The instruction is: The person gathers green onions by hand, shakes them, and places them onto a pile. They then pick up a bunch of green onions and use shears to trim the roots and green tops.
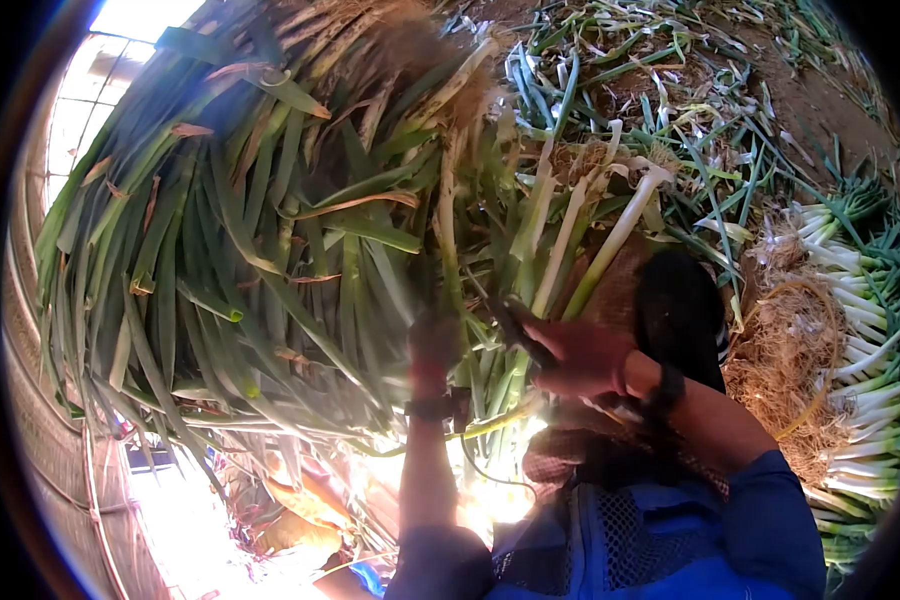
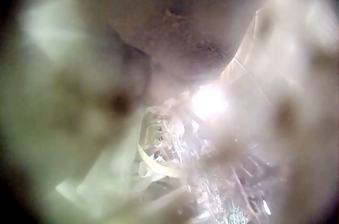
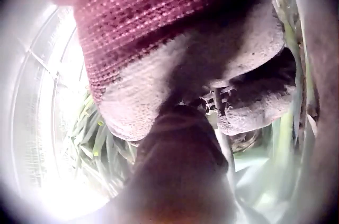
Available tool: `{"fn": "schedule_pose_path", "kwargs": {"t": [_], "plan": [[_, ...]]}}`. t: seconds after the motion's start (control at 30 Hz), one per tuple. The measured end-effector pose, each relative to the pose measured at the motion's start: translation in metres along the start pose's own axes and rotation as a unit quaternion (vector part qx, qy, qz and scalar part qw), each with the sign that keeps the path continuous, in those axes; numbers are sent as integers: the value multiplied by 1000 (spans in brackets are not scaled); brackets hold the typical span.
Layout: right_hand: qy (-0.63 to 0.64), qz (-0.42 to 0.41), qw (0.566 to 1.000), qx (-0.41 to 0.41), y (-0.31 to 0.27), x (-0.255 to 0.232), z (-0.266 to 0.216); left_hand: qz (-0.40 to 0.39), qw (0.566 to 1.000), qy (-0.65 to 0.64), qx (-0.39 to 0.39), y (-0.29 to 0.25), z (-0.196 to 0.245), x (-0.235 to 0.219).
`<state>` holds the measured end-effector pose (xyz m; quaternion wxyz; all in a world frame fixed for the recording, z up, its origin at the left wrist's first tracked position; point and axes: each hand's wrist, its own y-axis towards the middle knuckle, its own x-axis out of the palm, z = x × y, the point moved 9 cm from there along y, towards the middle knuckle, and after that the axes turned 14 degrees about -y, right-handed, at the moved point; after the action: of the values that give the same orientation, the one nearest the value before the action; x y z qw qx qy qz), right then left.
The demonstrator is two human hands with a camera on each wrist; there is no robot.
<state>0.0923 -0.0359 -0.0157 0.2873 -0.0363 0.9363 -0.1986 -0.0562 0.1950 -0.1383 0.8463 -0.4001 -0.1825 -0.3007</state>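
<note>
In the head view my right hand (image 1: 582, 358), in a red knit glove with a grey palm, grips a tool whose dark front end (image 1: 518, 330) points up and left. The right wrist view shows the gloved fingers (image 3: 257, 107) curled round its thick brown handle (image 3: 183, 166). My left hand (image 1: 435, 350), gloved and blurred, is in among the leek stalks, left of the tool; I cannot tell if it holds any. Several pale leeks (image 1: 620, 235) slant up from beside the right hand, roots at the top. The left wrist view is hazy, with the dark glove (image 2: 185, 39) across its top.
A big heap of leeks (image 1: 220, 220) fills the left, green leaves hanging down. Trimmed leeks (image 1: 875, 385) lie in a row at the right, beside a mass of roots (image 1: 785, 370). Leaf scraps (image 1: 660, 100) litter the soil at the top. A dark knee (image 1: 680, 310) is close to the right hand.
</note>
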Motion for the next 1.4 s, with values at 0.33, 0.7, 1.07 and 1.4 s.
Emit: {"fn": "schedule_pose_path", "kwargs": {"t": [0.33,0.7,1.07,1.4], "plan": [[1,11,1000,16,36,2,14,-18,893,394,215,13,25,-32],[-10,135,986,97,110,-85,33,15,674,682,282,-12,19,11],[-40,117,985,123,89,-45,48,15,708,653,270,-14,0,-23],[-32,126,985,113,100,-25,52,124,869,460,134,-59,6,47]]}}
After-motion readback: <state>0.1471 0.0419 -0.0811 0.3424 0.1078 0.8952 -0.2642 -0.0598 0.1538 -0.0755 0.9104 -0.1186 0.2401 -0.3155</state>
